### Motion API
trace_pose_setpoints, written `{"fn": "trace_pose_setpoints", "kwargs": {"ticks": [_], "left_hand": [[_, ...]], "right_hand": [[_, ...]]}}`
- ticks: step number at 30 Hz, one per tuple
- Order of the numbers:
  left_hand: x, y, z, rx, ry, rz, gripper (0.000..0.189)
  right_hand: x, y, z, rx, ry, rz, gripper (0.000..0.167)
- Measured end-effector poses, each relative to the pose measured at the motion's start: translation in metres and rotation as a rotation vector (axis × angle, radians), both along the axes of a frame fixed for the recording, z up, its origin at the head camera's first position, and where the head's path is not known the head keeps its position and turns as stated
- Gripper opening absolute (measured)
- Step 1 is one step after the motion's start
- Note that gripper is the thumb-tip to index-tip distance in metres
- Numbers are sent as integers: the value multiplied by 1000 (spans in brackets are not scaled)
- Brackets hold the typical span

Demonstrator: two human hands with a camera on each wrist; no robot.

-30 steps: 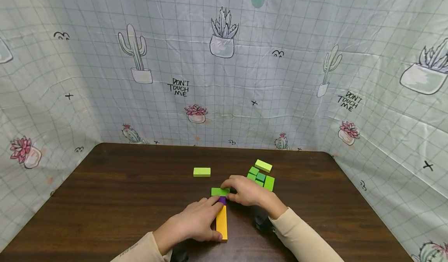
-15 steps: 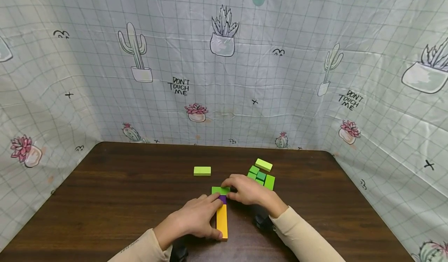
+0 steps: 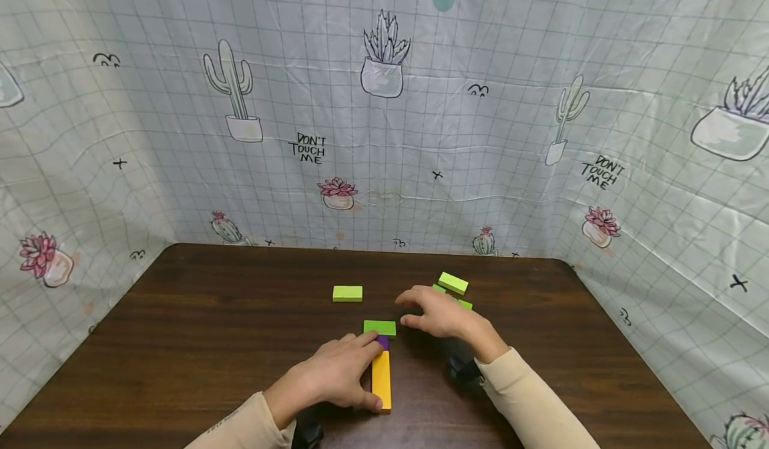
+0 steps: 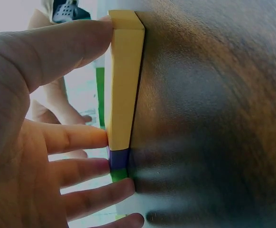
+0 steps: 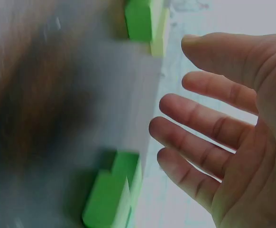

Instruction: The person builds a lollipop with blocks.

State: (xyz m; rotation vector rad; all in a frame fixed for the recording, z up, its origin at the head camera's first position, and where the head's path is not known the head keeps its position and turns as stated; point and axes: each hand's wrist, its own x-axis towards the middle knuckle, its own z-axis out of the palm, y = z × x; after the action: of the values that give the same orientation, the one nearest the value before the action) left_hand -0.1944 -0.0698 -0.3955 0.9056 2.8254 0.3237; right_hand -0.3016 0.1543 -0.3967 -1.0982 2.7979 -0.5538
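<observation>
A long yellow-orange block (image 3: 381, 383), a small purple block (image 3: 382, 343) and a green block (image 3: 380, 327) form a line on the table, the green one lying crosswise at the far end. My left hand (image 3: 333, 374) rests along the left side of this line. In the left wrist view, its thumb touches the near end of the yellow-orange block (image 4: 126, 85), while the straight fingers reach the purple block (image 4: 119, 159) and the green one (image 4: 119, 175). My right hand (image 3: 440, 312) hovers to the right of the green block, fingers spread and holding nothing.
Behind my right hand lies a cluster of green blocks (image 3: 465, 304), mostly hidden, with a yellow-green block (image 3: 453, 283) beyond it. Another yellow-green block (image 3: 347, 294) lies farther back, left of the line. A patterned curtain (image 3: 384, 135) surrounds the dark wooden table (image 3: 210, 329).
My right hand has let go of the crosswise green block and moved right and away from me, now covering more of the green cluster. My left hand has stayed in place.
</observation>
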Motion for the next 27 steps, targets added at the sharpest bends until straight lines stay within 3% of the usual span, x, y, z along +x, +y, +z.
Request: {"fn": "trace_pose_setpoints", "kwargs": {"ticks": [7, 24, 27], "left_hand": [[1, 0, 0, -11, 8, 0, 80], [1, 1, -1, -8, 8, 0, 80], [1, 0, -1, -14, 9, -1, 80]], "right_hand": [[-9, 18, 5, -71, -38, -76, 39], [-22, 35, -8, 28, 60, -194, 32], [-23, 35, -10, 23, 81, -183, 28]]}}
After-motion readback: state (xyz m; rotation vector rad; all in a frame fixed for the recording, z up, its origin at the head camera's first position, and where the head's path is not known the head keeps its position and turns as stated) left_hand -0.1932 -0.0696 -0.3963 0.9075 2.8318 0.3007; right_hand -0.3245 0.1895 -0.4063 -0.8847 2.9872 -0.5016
